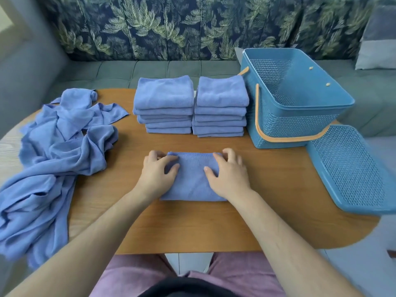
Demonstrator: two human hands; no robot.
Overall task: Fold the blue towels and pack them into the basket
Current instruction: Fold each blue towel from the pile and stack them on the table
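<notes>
At nine o'clock on the wooden table (267,189) a heap of unfolded blue towels (57,151) sprawls over the edge, and at twelve o'clock two stacks of folded towels (164,93) (221,92) stand side by side. At the centre lies a folded towel (190,179), with the left hand (157,174) and right hand (230,175) pressing on its far corners, fingers loosely bent, thumbs spread on the cloth, gripping nothing. At two o'clock stands the blue basket (285,129), holding no towels, just beside the right stack, and its lid (347,168) lies at three o'clock.

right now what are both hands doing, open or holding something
Left hand: curled onto the folded blue cloth towel; grip or press cannot be told.
Right hand: same towel, likewise cannot be told.
</notes>
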